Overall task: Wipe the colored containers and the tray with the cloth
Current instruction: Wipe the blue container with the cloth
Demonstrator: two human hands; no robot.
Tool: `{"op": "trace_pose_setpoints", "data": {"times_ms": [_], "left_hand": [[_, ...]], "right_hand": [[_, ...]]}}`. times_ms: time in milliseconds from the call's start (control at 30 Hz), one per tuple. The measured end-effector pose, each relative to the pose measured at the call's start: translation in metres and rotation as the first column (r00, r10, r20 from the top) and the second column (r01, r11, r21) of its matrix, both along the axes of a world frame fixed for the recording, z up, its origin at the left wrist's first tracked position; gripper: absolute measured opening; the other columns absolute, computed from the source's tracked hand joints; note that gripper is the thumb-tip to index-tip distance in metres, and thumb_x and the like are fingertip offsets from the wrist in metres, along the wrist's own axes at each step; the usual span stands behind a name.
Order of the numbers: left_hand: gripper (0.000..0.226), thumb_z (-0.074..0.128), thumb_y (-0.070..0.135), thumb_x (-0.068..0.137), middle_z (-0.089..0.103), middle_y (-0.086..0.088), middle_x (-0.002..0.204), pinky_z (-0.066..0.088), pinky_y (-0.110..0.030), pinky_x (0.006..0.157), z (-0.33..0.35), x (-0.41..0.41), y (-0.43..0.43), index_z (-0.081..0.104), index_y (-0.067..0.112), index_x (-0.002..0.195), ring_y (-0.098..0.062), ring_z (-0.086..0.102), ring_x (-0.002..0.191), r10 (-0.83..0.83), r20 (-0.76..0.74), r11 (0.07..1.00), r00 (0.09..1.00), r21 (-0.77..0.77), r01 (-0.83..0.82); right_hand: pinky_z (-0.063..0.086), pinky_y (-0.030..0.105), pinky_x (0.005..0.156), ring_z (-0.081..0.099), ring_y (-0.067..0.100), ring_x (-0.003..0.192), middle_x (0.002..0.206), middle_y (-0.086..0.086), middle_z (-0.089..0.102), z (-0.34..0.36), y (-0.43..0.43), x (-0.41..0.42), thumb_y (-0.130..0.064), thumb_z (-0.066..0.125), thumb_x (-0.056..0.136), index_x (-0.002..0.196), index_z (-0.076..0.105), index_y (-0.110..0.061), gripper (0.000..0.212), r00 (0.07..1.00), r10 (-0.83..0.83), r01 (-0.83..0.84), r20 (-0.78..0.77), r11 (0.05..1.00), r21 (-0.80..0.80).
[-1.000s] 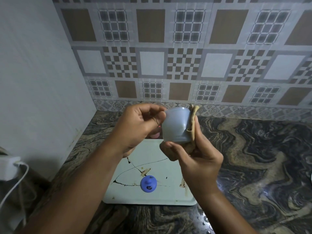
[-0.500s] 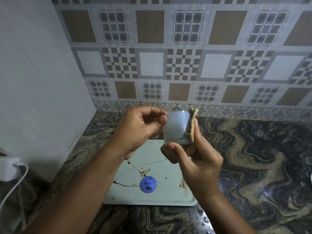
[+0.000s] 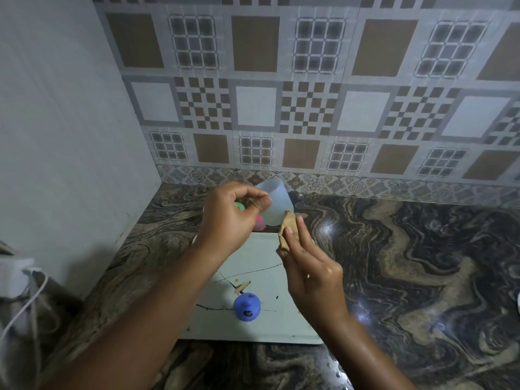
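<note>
My left hand [image 3: 230, 218] pinches the rim of a pale translucent blue-white container [image 3: 277, 202], held tilted above the far end of the tray. My right hand [image 3: 312, 266] holds a small folded tan cloth [image 3: 287, 225], whose upper edge touches the container's lower side. Below lies the pale green tray [image 3: 264, 319], marked with dark lines and brown smears. A blue container [image 3: 247, 306] stands on it near the front. A green piece [image 3: 239, 206] and a pink piece [image 3: 260, 222] show partly behind my left hand.
The tray lies on a dark marbled countertop [image 3: 408, 263] in a corner, with a grey wall on the left and a patterned tile backsplash behind. A white charger with a cable [image 3: 17, 280] hangs at the far left edge.
My right hand has come off the container's side and dropped lower with the cloth. My left hand has lifted the container slightly and tilted it away.
</note>
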State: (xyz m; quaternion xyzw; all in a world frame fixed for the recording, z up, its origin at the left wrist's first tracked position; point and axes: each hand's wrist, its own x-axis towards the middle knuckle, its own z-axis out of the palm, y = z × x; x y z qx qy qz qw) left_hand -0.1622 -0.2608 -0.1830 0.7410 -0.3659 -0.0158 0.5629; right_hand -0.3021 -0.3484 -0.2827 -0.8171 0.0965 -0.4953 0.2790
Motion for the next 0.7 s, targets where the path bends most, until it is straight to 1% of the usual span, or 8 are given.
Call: {"op": "trace_pose_setpoints", "data": {"times_ms": [67, 133, 233, 300, 367, 500, 600, 700], "left_hand": [[0.007, 0.079, 0.007, 0.081, 0.067, -0.009, 0.089, 0.045, -0.005, 0.057, -0.013, 0.004, -0.003, 0.076, 0.008, 0.087, 0.011, 0.064, 0.067, -0.008, 0.026, 1.0, 1.0, 0.016, 0.008], [0.008, 0.08, 0.011, 0.08, 0.067, -0.007, 0.086, 0.046, -0.008, 0.06, -0.032, 0.011, -0.008, 0.078, 0.007, 0.088, 0.005, 0.062, 0.071, 0.009, 0.092, 0.999, 0.996, 0.043, -0.013], [0.009, 0.08, 0.019, 0.082, 0.069, -0.002, 0.085, 0.053, -0.026, 0.071, -0.062, 0.024, -0.018, 0.079, 0.014, 0.089, -0.009, 0.063, 0.075, 0.01, 0.136, 0.993, 0.991, 0.114, -0.025], [0.01, 0.078, 0.019, 0.083, 0.07, -0.003, 0.087, 0.055, -0.035, 0.073, -0.078, 0.03, -0.025, 0.079, 0.014, 0.091, -0.016, 0.065, 0.078, -0.017, 0.154, 0.986, 0.988, 0.169, -0.009], [0.011, 0.076, 0.017, 0.084, 0.073, -0.006, 0.091, 0.056, -0.036, 0.075, -0.092, 0.035, -0.033, 0.079, 0.012, 0.094, -0.019, 0.067, 0.082, -0.055, 0.179, 0.972, 0.982, 0.235, 0.011], [0.014, 0.073, 0.013, 0.085, 0.075, -0.011, 0.097, 0.054, -0.033, 0.082, -0.11, 0.044, -0.051, 0.079, 0.008, 0.097, -0.024, 0.068, 0.092, -0.118, 0.174, 0.945, 0.978, 0.323, 0.056], [0.012, 0.069, 0.012, 0.087, 0.075, -0.013, 0.093, 0.053, -0.034, 0.078, -0.121, 0.046, -0.065, 0.079, 0.007, 0.092, -0.026, 0.067, 0.088, -0.156, 0.179, 0.921, 0.971, 0.382, 0.078], [0.022, 0.058, 0.017, 0.086, 0.071, -0.013, 0.073, 0.051, -0.036, 0.064, -0.137, 0.054, -0.082, 0.075, 0.007, 0.075, -0.028, 0.065, 0.071, -0.177, 0.175, 0.889, 0.968, 0.451, 0.081]], "right_hand": [[0.06, 0.041, 0.091, 0.049, 0.01, 0.137, 0.144, 0.02, 0.053, -0.013, -0.004, 0.001, -0.027, 0.057, 0.1, 0.13, 0.065, -0.004, 0.039, 1.0, 0.01, -0.008, -0.019, 0.996, 0.089], [0.061, 0.044, 0.084, 0.053, 0.014, 0.134, 0.145, 0.019, 0.052, -0.021, -0.009, 0.003, -0.029, 0.058, 0.099, 0.132, 0.063, -0.004, 0.043, 1.0, 0.002, 0.003, -0.031, 0.988, 0.156], [0.058, 0.041, 0.094, 0.051, 0.016, 0.135, 0.141, 0.018, 0.056, -0.028, -0.018, 0.009, -0.027, 0.061, 0.096, 0.133, 0.062, 0.0, 0.046, 0.994, -0.053, 0.065, -0.094, 0.988, 0.138], [0.053, 0.035, 0.101, 0.05, 0.016, 0.134, 0.139, 0.019, 0.057, -0.032, -0.027, 0.015, -0.023, 0.065, 0.095, 0.133, 0.062, 0.0, 0.045, 0.984, -0.083, 0.102, -0.155, 0.988, 0.12], [0.052, 0.032, 0.101, 0.051, 0.016, 0.132, 0.14, 0.021, 0.056, -0.036, -0.038, 0.02, -0.019, 0.068, 0.094, 0.133, 0.062, -0.002, 0.044, 0.97, -0.097, 0.127, -0.222, 0.984, 0.126], [0.05, 0.036, 0.104, 0.054, 0.027, 0.132, 0.139, 0.023, 0.056, -0.042, -0.06, 0.036, -0.018, 0.069, 0.094, 0.133, 0.061, 0.0, 0.043, 0.934, -0.145, 0.194, -0.327, 0.973, 0.124], [0.047, 0.036, 0.105, 0.052, 0.028, 0.134, 0.136, 0.021, 0.06, -0.045, -0.073, 0.049, -0.018, 0.069, 0.095, 0.131, 0.062, 0.001, 0.041, 0.917, -0.16, 0.221, -0.365, 0.966, 0.132], [0.044, 0.033, 0.105, 0.05, 0.029, 0.136, 0.136, 0.02, 0.06, -0.049, -0.083, 0.061, -0.017, 0.068, 0.095, 0.132, 0.061, 0.001, 0.042, 0.901, -0.151, 0.235, -0.407, 0.958, 0.165]]}}
